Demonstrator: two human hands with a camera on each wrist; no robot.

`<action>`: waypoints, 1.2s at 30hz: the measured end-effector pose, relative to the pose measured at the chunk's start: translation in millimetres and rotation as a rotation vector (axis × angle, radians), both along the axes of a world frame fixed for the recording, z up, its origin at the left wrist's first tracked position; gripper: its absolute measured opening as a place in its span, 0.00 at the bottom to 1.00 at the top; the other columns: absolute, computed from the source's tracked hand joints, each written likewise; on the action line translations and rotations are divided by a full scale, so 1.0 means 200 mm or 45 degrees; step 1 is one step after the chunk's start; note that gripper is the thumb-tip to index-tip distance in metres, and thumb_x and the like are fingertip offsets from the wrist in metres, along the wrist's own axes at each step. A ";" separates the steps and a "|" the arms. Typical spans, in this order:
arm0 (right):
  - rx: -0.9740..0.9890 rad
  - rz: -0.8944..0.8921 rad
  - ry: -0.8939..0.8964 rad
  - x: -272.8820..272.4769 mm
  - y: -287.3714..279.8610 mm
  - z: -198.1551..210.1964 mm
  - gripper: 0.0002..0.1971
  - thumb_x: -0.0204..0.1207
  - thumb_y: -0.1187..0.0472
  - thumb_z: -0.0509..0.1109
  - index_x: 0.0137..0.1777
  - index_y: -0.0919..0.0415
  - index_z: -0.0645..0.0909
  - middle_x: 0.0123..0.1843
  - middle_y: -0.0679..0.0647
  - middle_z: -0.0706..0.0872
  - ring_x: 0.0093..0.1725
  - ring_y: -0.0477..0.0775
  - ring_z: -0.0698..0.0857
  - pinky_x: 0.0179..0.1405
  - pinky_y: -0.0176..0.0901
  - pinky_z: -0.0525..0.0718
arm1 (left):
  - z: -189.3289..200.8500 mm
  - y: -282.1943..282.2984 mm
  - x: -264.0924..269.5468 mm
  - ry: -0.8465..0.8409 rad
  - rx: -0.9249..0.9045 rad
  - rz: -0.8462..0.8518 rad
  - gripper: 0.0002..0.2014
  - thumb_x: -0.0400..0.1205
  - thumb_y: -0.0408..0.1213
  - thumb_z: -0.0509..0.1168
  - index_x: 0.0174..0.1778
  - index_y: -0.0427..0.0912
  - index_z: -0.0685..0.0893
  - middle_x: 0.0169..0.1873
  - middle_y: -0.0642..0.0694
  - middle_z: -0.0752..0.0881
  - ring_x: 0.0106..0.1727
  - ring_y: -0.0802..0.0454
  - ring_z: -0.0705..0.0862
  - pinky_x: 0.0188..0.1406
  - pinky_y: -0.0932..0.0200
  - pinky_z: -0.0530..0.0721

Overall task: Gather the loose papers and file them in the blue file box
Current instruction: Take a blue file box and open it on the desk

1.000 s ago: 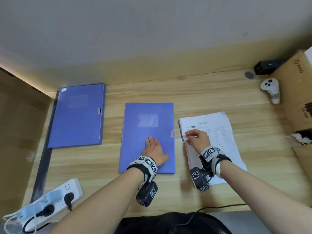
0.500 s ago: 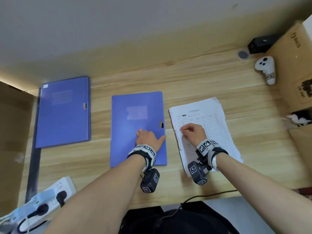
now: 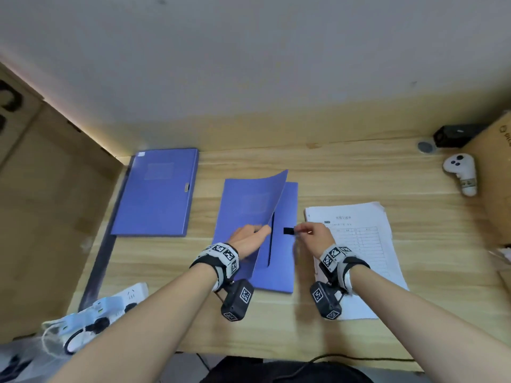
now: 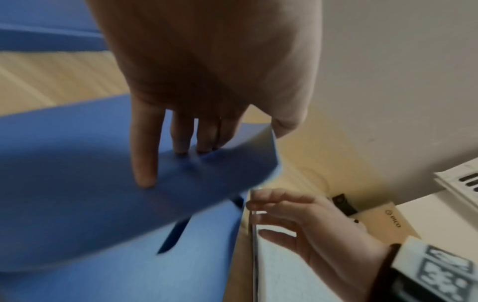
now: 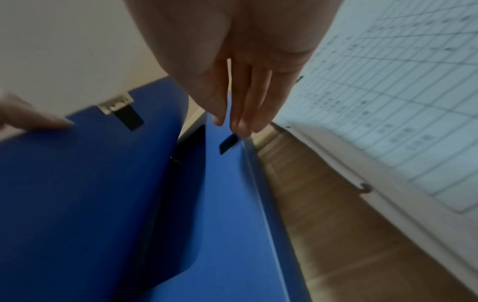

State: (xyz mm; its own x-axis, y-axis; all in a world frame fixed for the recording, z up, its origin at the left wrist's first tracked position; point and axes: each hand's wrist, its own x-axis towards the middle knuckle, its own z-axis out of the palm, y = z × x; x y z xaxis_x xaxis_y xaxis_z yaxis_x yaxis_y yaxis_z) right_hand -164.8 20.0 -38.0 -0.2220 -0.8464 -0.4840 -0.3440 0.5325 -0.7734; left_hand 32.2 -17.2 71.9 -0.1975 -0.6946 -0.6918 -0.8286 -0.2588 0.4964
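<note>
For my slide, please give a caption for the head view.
Left hand lifts the cover of the middle blue file box while loose papers wait beside it.

Bare desk strip (image 3: 300, 305) lower centre, between blue file box (image 3: 279, 261) and papers (image 3: 365, 244); raised cover (image 3: 254, 200) blocks centre.

File box (image 3: 279, 261): blue, flat on counter (image 3: 345, 178), centre. Cover (image 3: 249, 211) lifted from the right edge, bowed, hinged at left; black strip (image 3: 288, 231) on the exposed right flap.
Papers (image 3: 367, 244): white printed forms with ruled table, loosely stacked, flat, slightly askew, just right of box, not touching it.
</note>
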 end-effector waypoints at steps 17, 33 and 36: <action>0.194 0.534 0.392 0.37 -0.24 0.01 0.17 0.71 0.59 0.68 0.58 0.57 0.88 0.64 0.63 0.84 0.61 0.63 0.85 0.62 0.44 0.80 | 0.41 -0.17 0.74 -0.478 -0.574 -0.345 0.42 0.83 0.26 0.55 0.86 0.47 0.35 0.83 0.34 0.61 0.34 0.44 0.76 0.27 0.54 0.69; 0.155 0.727 0.775 0.38 -0.14 0.03 0.37 0.78 0.56 0.65 0.85 0.61 0.55 0.89 0.56 0.46 0.87 0.59 0.48 0.84 0.48 0.53 | -0.17 -0.31 0.91 -1.054 -0.365 -0.824 0.36 0.81 0.49 0.61 0.85 0.51 0.56 0.86 0.39 0.37 0.87 0.40 0.36 0.81 0.29 0.38; 0.146 0.745 0.815 0.37 -0.15 0.01 0.39 0.78 0.56 0.65 0.86 0.62 0.53 0.89 0.57 0.45 0.87 0.58 0.48 0.85 0.48 0.52 | -0.27 -0.33 0.94 -0.987 -0.278 -0.815 0.37 0.82 0.49 0.59 0.86 0.49 0.52 0.86 0.39 0.38 0.87 0.40 0.40 0.82 0.33 0.40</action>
State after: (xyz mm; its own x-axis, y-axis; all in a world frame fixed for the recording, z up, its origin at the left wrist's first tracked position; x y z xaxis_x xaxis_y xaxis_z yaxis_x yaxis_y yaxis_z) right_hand -91.7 -9.9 -35.5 -0.0254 -0.8632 -0.5042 -0.9364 0.1971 -0.2903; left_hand 219.9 -82.8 17.1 -0.1282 -0.7421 -0.6579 -0.8922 0.3760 -0.2502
